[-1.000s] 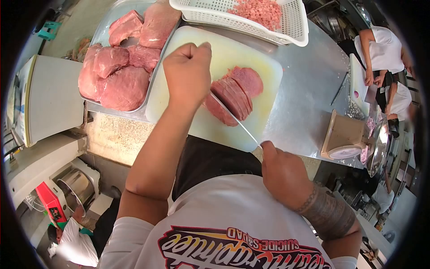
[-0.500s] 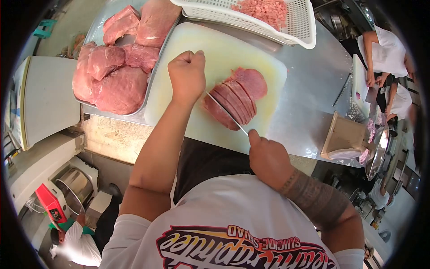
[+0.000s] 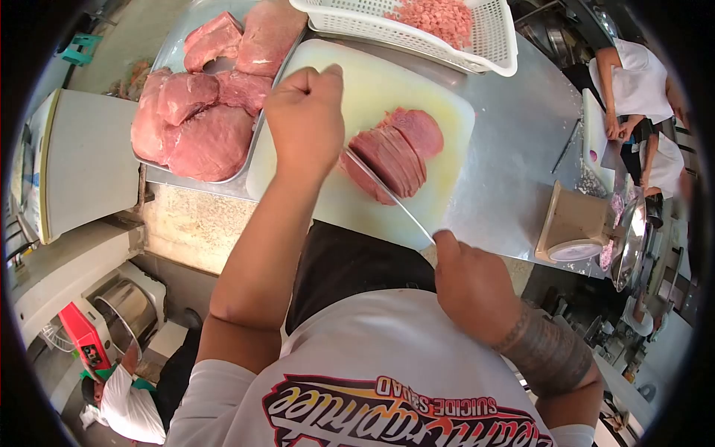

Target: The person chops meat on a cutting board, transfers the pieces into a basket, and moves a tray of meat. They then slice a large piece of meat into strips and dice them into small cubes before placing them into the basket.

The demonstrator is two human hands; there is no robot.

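A knife is gripped by its handle in my right hand, near the front edge of the white cutting board. Its blade slants up and left across a piece of pink meat. Several slices lean together on the far side of the blade, and one lies flatter at the upper right. My left hand is closed in a fist above the board, left of the meat. Nothing sticks out of that fist. The blade's tip end lies close to my left wrist.
A metal tray with several large raw meat pieces stands left of the board. Behind is a white perforated basket holding diced meat. A beige scale sits at the right. Other people work beyond it.
My right hand has drawn the knife back toward my body and slightly right. My left fist has shifted slightly up and left. The slices look closer together.
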